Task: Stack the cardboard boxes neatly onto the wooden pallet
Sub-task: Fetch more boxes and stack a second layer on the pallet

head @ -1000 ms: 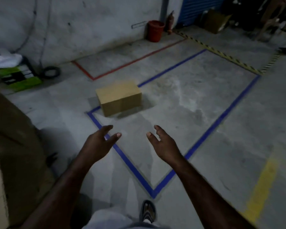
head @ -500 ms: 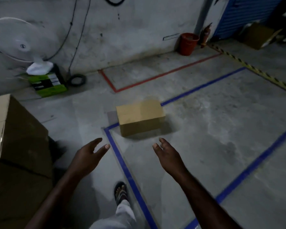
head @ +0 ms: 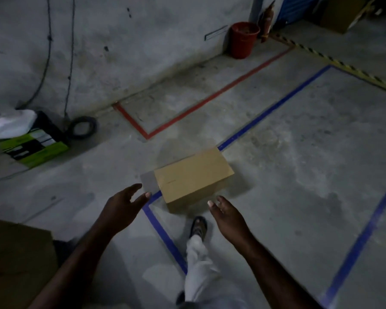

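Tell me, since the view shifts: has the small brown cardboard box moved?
No. The brown cardboard box sits at the same corner of the blue floor tape; only the camera approached.

Open air runs from my fingers to the cardboard box just ahead. Bare floor flanks it, and my foot stands just behind them.

views: one, head-worn, wide-angle | faces: forward and down at grey concrete floor | near: tan rectangular cardboard box mid-frame
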{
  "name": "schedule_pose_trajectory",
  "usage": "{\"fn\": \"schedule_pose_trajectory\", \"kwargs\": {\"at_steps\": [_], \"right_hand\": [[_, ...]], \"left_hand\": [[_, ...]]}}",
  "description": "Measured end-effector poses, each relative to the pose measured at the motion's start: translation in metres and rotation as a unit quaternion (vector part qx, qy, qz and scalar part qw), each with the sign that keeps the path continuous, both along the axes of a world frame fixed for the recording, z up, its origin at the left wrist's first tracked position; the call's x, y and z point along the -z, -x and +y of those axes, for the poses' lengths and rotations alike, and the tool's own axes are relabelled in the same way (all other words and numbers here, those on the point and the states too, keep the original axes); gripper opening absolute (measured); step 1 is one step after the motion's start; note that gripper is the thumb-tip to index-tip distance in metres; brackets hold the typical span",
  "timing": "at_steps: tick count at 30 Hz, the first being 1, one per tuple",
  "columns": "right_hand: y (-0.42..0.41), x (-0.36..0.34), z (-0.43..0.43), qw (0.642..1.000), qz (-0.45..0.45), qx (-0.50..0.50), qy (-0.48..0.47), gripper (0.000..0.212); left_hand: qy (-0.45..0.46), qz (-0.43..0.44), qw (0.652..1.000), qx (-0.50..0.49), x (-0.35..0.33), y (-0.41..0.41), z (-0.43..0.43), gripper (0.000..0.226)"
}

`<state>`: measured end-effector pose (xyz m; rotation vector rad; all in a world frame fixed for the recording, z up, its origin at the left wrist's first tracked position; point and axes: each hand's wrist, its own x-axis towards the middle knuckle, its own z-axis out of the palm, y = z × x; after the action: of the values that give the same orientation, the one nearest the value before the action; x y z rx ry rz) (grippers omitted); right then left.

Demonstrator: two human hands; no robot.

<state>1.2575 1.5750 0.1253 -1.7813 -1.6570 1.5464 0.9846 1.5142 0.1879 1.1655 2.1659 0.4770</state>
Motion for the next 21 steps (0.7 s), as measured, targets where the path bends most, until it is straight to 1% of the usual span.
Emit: {"fn": "schedule_pose_trajectory", "kwargs": {"at_steps": [3,9,13,17,18,19,20,21], "right_hand": [[0.030,0.032,0.061,1.000,-0.005,0.022,0.022,0.072],[0.098,0.119,0.185,0.993,-0.013,0.045,0.107,0.065],[0.134,0.190,0.242,0.982,-0.027,0.086,0.166,0.064],[0.158,0.271,0.278,0.965,-0.055,0.145,0.214,0.060],[0.169,0.314,0.285,0.958,-0.065,0.162,0.226,0.062],[0.175,0.332,0.287,0.954,-0.077,0.168,0.235,0.069],[0.177,0.342,0.286,0.955,-0.091,0.163,0.232,0.084],[0.181,0.373,0.282,0.952,-0.103,0.176,0.229,0.099]], "left_hand": [[0.026,0.008,0.999,0.022,0.026,0.027,0.074,0.061],[0.106,0.020,0.991,0.080,0.097,0.077,0.221,0.061],[0.155,0.022,0.980,0.125,0.168,0.100,0.307,0.061],[0.216,0.015,0.961,0.172,0.265,0.119,0.379,0.062],[0.233,0.020,0.953,0.194,0.314,0.126,0.403,0.062],[0.238,0.027,0.948,0.210,0.331,0.130,0.415,0.063],[0.241,0.032,0.945,0.220,0.340,0.132,0.423,0.064],[0.245,0.032,0.941,0.233,0.365,0.134,0.434,0.065]]}}
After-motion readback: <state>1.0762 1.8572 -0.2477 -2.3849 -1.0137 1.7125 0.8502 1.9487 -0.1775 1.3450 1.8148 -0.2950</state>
